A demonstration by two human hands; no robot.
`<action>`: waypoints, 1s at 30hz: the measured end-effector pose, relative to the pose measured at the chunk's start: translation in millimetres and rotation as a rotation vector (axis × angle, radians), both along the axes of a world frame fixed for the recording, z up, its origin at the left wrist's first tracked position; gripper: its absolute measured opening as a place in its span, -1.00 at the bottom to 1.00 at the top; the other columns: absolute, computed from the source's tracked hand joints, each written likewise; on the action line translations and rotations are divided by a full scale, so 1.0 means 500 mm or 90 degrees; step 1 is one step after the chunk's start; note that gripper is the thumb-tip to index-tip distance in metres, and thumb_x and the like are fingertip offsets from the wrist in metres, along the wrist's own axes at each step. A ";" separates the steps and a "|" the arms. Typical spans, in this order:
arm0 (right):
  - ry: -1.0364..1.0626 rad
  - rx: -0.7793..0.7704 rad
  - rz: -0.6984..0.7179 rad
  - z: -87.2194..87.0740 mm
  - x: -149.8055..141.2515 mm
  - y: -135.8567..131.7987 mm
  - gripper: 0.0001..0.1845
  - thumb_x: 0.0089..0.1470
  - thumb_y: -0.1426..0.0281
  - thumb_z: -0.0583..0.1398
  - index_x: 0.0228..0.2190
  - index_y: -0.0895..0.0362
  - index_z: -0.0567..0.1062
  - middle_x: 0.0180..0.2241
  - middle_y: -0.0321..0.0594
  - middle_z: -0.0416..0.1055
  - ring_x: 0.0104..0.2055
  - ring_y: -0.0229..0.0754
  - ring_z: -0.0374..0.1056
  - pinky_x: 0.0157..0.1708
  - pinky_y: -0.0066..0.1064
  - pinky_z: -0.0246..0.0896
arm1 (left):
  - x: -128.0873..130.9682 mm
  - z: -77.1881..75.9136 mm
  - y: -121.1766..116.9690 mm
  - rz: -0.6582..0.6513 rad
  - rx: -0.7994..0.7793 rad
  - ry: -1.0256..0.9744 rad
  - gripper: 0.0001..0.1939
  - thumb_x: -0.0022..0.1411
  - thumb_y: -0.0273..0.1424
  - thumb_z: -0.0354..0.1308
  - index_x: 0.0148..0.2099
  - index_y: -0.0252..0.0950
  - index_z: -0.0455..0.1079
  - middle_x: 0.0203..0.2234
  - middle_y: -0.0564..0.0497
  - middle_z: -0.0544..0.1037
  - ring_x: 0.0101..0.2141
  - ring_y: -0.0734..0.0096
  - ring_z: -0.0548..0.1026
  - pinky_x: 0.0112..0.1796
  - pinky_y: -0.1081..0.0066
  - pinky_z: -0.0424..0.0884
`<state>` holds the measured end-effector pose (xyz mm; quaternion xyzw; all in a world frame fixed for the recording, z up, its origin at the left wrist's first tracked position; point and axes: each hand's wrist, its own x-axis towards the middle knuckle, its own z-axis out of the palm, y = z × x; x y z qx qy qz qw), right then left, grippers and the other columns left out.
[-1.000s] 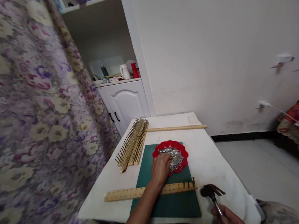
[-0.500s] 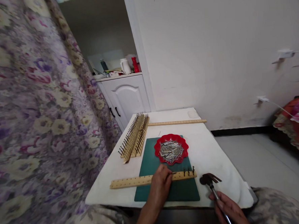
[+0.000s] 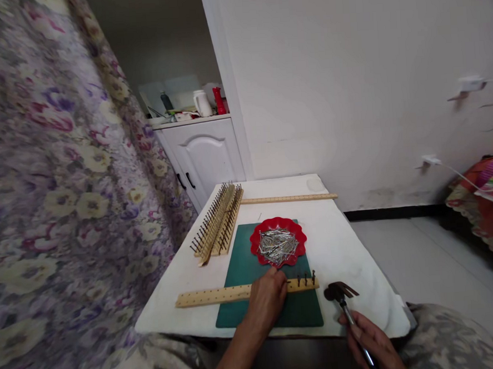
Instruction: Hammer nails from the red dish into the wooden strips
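My left hand (image 3: 268, 295) is closed over a wooden strip (image 3: 214, 295) with rows of small holes. Its fingertips pinch a nail (image 3: 288, 282), mostly hidden by the fingers, close to the strip's surface. To the right of these fingers, 3 dark nails (image 3: 306, 279) stand upright in the strip's end. The strip lies across a green mat (image 3: 233, 314). My right hand (image 3: 371, 341) grips a claw hammer (image 3: 346, 306) by its metal handle, its head over the table just right of the strip. Beyond the left hand, a red scalloped dish (image 3: 255, 244) holds many loose silver nails (image 3: 277, 246).
Nail-studded wooden strips (image 3: 219, 225) lie at the table's left side. Another wooden strip (image 3: 289, 198) runs along the back of the white table (image 3: 328, 235). A floral curtain (image 3: 106, 215) hangs on the left; a white cabinet (image 3: 209, 153) stands behind.
My left hand has shifted slightly right along the strip, toward the standing nails. The whole view has moved a little. My right hand still holds the hammer in much the same place.
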<state>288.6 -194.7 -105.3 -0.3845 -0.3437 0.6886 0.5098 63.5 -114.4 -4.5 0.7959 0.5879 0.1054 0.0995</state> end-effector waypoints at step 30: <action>-0.057 0.088 0.121 0.212 -0.117 0.074 -0.69 0.11 0.16 0.12 -0.28 0.17 0.33 -0.74 -0.46 0.33 -0.84 -0.44 0.01 -0.85 -0.65 -0.27 | 0.007 -0.061 0.022 0.037 0.047 -0.306 -0.87 0.12 -0.46 0.08 -0.48 -0.28 0.33 -0.50 0.07 0.41 -0.43 0.46 0.38 -0.42 0.51 0.17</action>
